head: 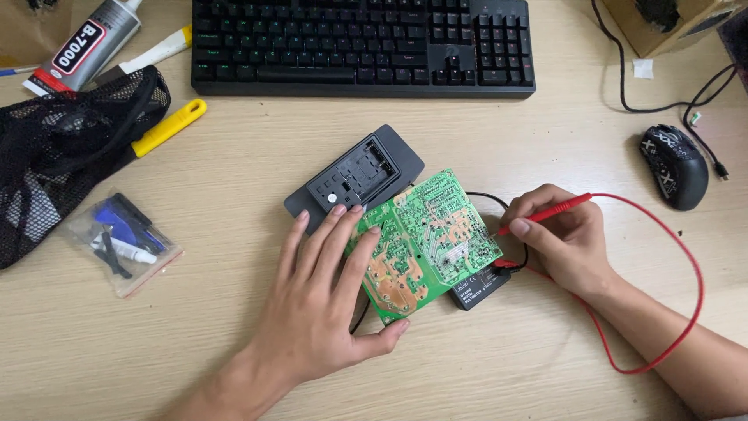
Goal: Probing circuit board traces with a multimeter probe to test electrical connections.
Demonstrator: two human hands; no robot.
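A green circuit board [436, 234] lies solder side up on the wooden desk, resting over a small black meter [479, 287]. My left hand [327, 300] lies flat on the board's left edge, fingers spread, thumb at its lower corner. In my right hand [565, 238] a red test probe [545, 212] is pinched like a pen, its tip touching the board's right side. Its red lead [686, 273] loops around my right wrist. A dark grey plastic case half [354, 178] lies just behind the board.
A black keyboard [362, 45] spans the back. A black mouse [674, 165] and black cable sit at the right. At the left are a black mesh bag [62, 148], a yellow-handled tool [167, 126], a glue tube [86, 43] and a clear bag of small parts [121, 242].
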